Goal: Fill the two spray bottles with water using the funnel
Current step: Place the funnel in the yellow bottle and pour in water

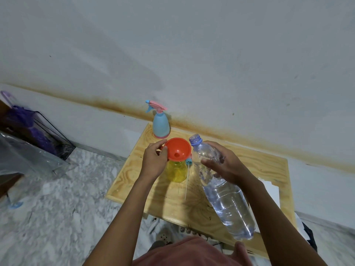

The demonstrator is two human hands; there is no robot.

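Observation:
An orange funnel (177, 151) sits in the open neck of a yellow spray bottle (177, 171) on the wooden table (265, 166). My left hand (154, 162) pinches the funnel's left rim. My right hand (224, 164) grips a clear, uncapped water bottle (226, 200), tilted with its mouth up beside the funnel's right edge and water pooled in its lower end. The yellow bottle's removed spray head (189, 160), with its long tube, lies just behind and right of it. A blue spray bottle (161, 126) with a pink trigger stands upright, farther back near the wall.
The table stands against a white wall with a brown stain line. A white sheet (270, 189) lies at the table's right edge. A power strip (184, 230) lies on the marble floor under the front edge. A black wire rack (50, 135) stands far left.

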